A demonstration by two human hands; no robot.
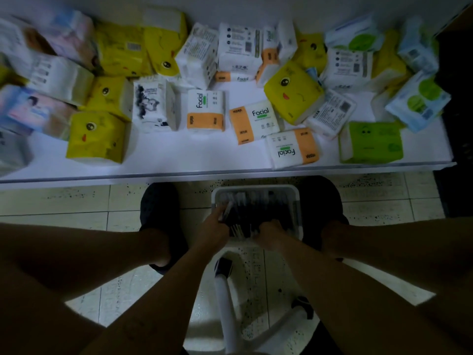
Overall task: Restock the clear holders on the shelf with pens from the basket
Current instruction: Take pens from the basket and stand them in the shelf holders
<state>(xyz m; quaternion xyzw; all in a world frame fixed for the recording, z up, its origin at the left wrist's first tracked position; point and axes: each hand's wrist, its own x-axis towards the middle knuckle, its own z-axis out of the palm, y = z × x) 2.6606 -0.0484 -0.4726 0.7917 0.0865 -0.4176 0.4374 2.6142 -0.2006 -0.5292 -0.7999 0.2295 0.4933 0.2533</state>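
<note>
1. Near centre, on the tiled floor (76,201), a white basket (256,188) sits between two dark shoes (158,208), just on the near side of the shelf edge.
2. Pens (249,213), dark with pale ends, lie packed side by side inside the basket, running from near to far.
3. Left hand (213,226) reaches into the left side of the basket; its fingers curl round a small bunch of pens.
4. Right hand (271,234) reaches into the near right part of the basket, fingers bent down among the pens; whether it grips any cannot be told in the dim light.
5. White shelf (204,157) spans the far half of the view and carries scattered tissue packs (204,110): yellow, orange-and-white, green and pale blue, some upright, some lying flat.
6. White tube frame (226,303) with dark casters stands on the floor nearer than the basket, between the two forearms.
</note>
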